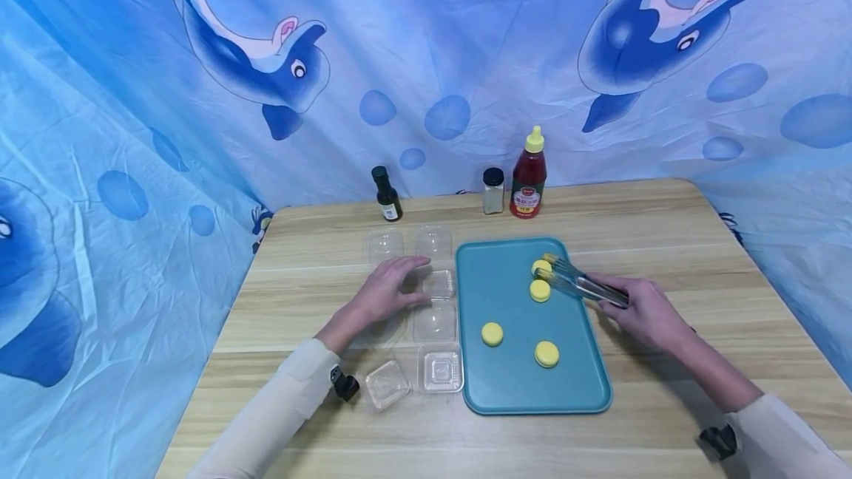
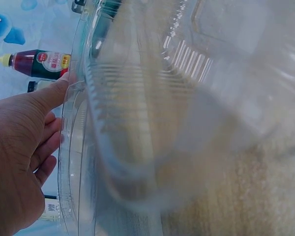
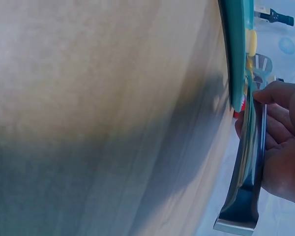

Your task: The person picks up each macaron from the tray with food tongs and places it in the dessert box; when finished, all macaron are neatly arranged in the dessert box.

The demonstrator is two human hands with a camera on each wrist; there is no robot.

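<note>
Metal tongs (image 1: 592,290) are gripped in my right hand (image 1: 648,313), just beyond the right edge of a teal tray (image 1: 499,279). Their tips reach over the tray, at the farthest yellow macaron (image 1: 541,267); whether they pinch it I cannot tell. A second macaron (image 1: 540,290) lies just in front of it, and two more lie nearer the front. My left hand (image 1: 386,290) has its thumb and fingers spread beside a small clear plastic container (image 1: 439,284) left of the tray. Its fingers lie by a clear rim (image 2: 71,162) in the left wrist view; firm contact is unclear.
Several other clear containers and lids, among them an open container (image 1: 441,369) and a tilted one (image 1: 386,384), lie left of the tray. Along the back edge stand a small dark bottle (image 1: 387,196), a black-capped jar (image 1: 493,192) and a red sauce bottle (image 1: 529,182).
</note>
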